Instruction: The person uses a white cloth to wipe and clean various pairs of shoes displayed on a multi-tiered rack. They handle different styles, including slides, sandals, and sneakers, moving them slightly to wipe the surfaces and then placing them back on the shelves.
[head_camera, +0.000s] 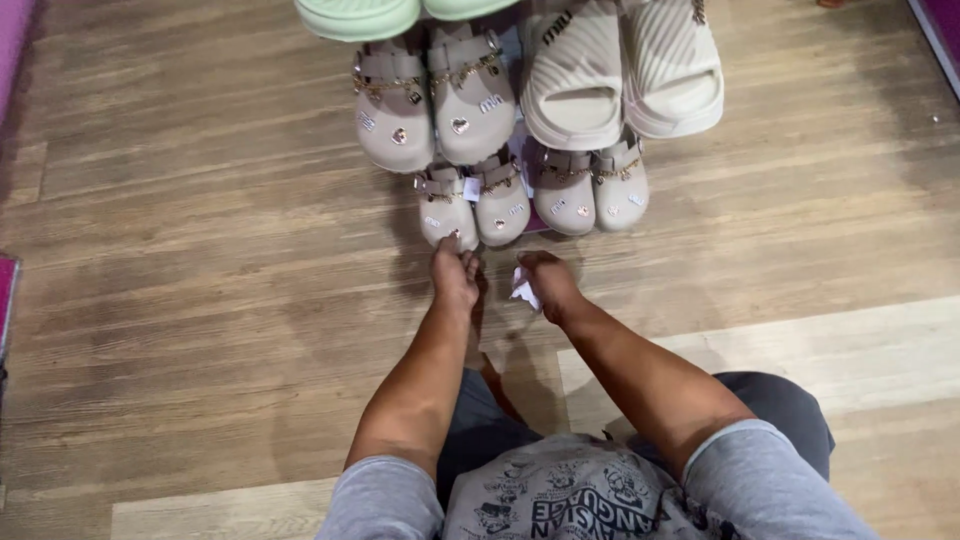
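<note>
Small beige clog (446, 208) is hanging toe-down in the lowest display row, chain and charms across its strap, toe touching the left hand (455, 275). Crumpled white paper scrap (524, 288) is sitting pinched in the right hand (548, 283), just below the clogs.

The person wears a grey short-sleeved T-shirt (560, 495) with dark cartoon-like prints and lettering across its front, and dark blue-grey trousers (780, 405); both forearms are bare.

White paper tag (524, 288) in right hand (548, 283).
</note>
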